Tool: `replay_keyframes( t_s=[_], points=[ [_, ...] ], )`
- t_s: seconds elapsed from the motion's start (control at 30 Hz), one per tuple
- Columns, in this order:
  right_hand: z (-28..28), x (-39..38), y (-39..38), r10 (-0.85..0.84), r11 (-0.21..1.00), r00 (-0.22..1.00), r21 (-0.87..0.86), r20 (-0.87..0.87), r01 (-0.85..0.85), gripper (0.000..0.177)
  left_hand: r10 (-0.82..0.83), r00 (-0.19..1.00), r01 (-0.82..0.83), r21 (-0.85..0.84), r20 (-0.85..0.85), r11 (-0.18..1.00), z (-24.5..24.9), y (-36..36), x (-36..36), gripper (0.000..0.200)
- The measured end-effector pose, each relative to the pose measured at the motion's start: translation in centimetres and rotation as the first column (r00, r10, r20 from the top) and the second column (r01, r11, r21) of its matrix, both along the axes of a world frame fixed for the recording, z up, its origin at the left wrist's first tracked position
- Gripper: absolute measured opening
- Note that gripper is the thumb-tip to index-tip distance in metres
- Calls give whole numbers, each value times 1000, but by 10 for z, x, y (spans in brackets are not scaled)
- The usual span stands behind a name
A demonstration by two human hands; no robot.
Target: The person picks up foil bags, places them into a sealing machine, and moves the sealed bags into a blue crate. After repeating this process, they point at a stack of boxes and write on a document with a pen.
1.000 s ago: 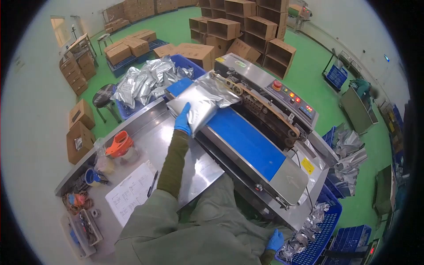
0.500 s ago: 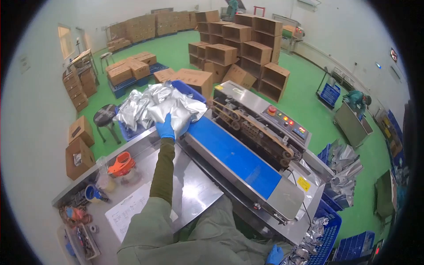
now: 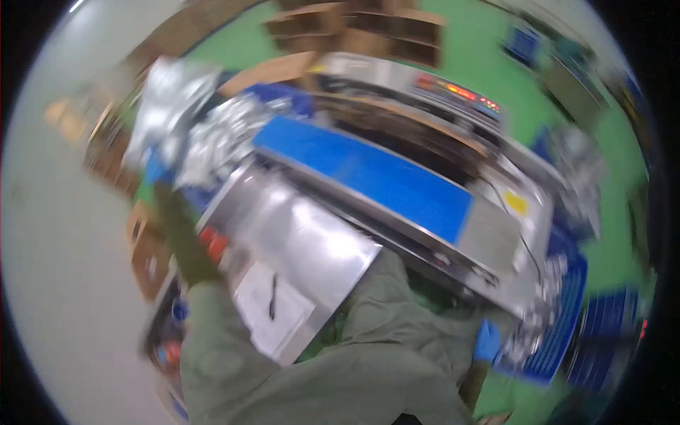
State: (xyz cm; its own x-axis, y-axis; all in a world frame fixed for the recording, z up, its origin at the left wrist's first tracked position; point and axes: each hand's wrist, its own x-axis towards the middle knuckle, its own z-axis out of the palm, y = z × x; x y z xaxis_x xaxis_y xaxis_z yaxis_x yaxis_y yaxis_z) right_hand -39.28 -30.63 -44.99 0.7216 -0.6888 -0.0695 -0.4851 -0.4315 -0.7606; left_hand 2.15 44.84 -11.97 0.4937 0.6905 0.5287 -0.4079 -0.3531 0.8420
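My left hand [image 3: 157, 166], in a blue glove, is closed on a large silver foil bag [image 3: 172, 99]. The bag hangs out at the upper left, smeared by motion, beside a heap of foil bags [image 3: 225, 134] in a blue crate [image 3: 280, 95]. Low on the right, my blue-gloved right hand [image 3: 487, 341] is close to several small foil packs [image 3: 528, 333] in a blue basket [image 3: 567, 322]. Blur hides how its fingers are set. Between the hands runs the blue belt [image 3: 368, 177] of a sealing machine [image 3: 418, 88].
A steel table [image 3: 304, 227] lies before me, with paper [image 3: 258, 319] and a black pen [image 3: 273, 297] on it. An orange object [image 3: 212, 243] is beside my left sleeve. Cardboard boxes [image 3: 308, 25] stand behind the machine. Another blue crate [image 3: 602, 336] is at the right.
My left hand has swung left and lifted the foil bag off the heap. My view has turned and tipped downward, and more of my right hand shows.
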Motion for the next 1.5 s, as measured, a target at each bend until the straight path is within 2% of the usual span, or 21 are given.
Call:
replay_keyframes(
  t_s=[0.07, 0.1, 0.2, 0.3, 0.33, 0.37, 0.4, 0.43, 0.5, 0.6, 0.7, 0.77, 0.8, 0.87, 0.9, 0.97, 1.07, 1.17, 1.2, 1.3, 1.5],
  points=[
    [42, 9, 16, -91, 991, 994, 89, -58, 96, 35, -226, 966, 216, -92, -124, 972, -47, 9, -21, 43],
    [31, 4, 10, -192, 944, 980, 282, 54, 170, 32, -343, 929, 315, -193, -139, 929, -62, 7, -33, 44],
    [67, -21, -1, -496, 868, 839, 157, 221, 472, 24, -600, 789, 476, -484, -133, 734, -108, -24, -56, 48],
    [31, -89, -44, -829, 520, 464, 124, 312, 845, 30, -726, 604, 421, -641, -330, 642, -183, -82, -70, 64],
    [13, -113, -59, -847, 489, 436, 125, 305, 863, 30, -699, 601, 401, -611, -387, 682, -161, -149, -123, 79],
    [-8, -141, -79, -924, 328, 276, 173, 265, 929, 36, -706, 587, 410, -606, -396, 681, -145, -186, -135, 79],
    [-20, -162, -92, -969, 163, 115, 213, 220, 963, 44, -590, 557, 420, -414, -584, 807, -130, -214, -148, 66],
    [-28, -171, -99, -972, 157, 111, 219, 209, 963, 44, -423, 534, 435, -190, -732, 880, -121, -228, -156, 64],
    [-42, -181, -114, -997, 15, 24, 123, -68, 992, 55, -354, 602, 421, -92, -716, 902, -131, -213, -121, 62],
    [-99, -171, -135, -974, 167, 209, 358, -83, 919, 61, -362, 562, 598, 63, -744, 799, -102, -237, -125, 54],
    [-140, -163, -152, -996, 91, 92, 245, 7, 965, 45, -239, 401, 703, 130, -884, 699, -62, -290, -132, 53],
    [-162, -167, -164, -998, 32, 24, 182, 51, 983, 39, -387, 490, 684, 69, -781, 727, -67, -310, -123, 50],
    [-173, -174, -173, -977, 99, 66, 159, 201, 982, 36, -398, 493, 739, 131, -774, 661, -59, -338, -128, 49],
    [-184, -194, -183, -981, 156, 135, 157, 142, 975, 36, -438, 502, 800, 208, -746, 563, -57, -363, -117, 45],
    [-181, -205, -194, -985, 152, 165, 191, -56, 970, 39, -431, 492, 808, 213, -756, 549, -52, -380, -119, 45],
    [-182, -220, -210, -986, 146, 164, 335, -25, 931, 44, -437, 456, 858, 254, -775, 447, -45, -423, -128, 42],
    [-192, -232, -217, -981, 194, 183, 231, 67, 953, 46, -476, 383, 911, 239, -792, 335, -55, -443, -119, 40],
    [-226, -233, -211, -987, 122, 95, 217, 132, 969, 44, -488, 383, 918, 263, -784, 297, -73, -442, -117, 38],
    [-208, -231, -196, -994, 110, 109, 351, 24, 930, 45, -506, 398, 911, 265, -765, 316, -79, -439, -121, 39],
    [-203, -218, -167, -991, 64, 17, 361, 133, 930, 41, -498, 350, 881, 97, -793, 464, -98, -414, -130, 40],
    [-152, -206, -142, -993, 9, -34, 360, 112, 933, 38, -421, 374, 850, 123, -826, 512, -124, -388, -182, 39]
  ],
)
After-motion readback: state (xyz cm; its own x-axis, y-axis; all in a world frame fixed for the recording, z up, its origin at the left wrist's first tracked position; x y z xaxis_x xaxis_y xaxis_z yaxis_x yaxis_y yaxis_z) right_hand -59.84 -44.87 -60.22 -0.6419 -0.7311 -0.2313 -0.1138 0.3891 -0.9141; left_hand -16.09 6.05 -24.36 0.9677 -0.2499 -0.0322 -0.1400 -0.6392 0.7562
